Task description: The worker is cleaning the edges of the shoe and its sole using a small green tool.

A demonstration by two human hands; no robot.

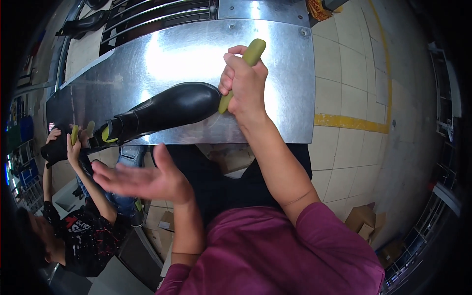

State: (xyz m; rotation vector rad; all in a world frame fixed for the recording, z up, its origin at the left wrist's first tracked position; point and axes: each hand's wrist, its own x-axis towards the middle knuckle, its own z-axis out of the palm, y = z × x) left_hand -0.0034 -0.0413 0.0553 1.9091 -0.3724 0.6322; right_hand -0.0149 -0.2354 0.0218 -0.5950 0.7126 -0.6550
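Observation:
My right hand (246,81) is closed around an olive-green, smooth, elongated piece with rounded ends (255,51); I cannot make out its exact kind. Its lower tip is close to the toe of a black leather boot (179,105), which lies on its side on the metal table with its toe pointing right. Yellow-green shows inside the boot's opening at the left. Near the table's front edge, below the boot, my left hand (145,179) is spread open and slightly blurred, holding nothing.
The shiny metal table (287,103) has a roller rack (157,17) behind it and another black boot (86,24) at far left. A co-worker (81,231) at left handles a dark boot and a similar green piece. A cardboard box (364,223) sits on the floor at right.

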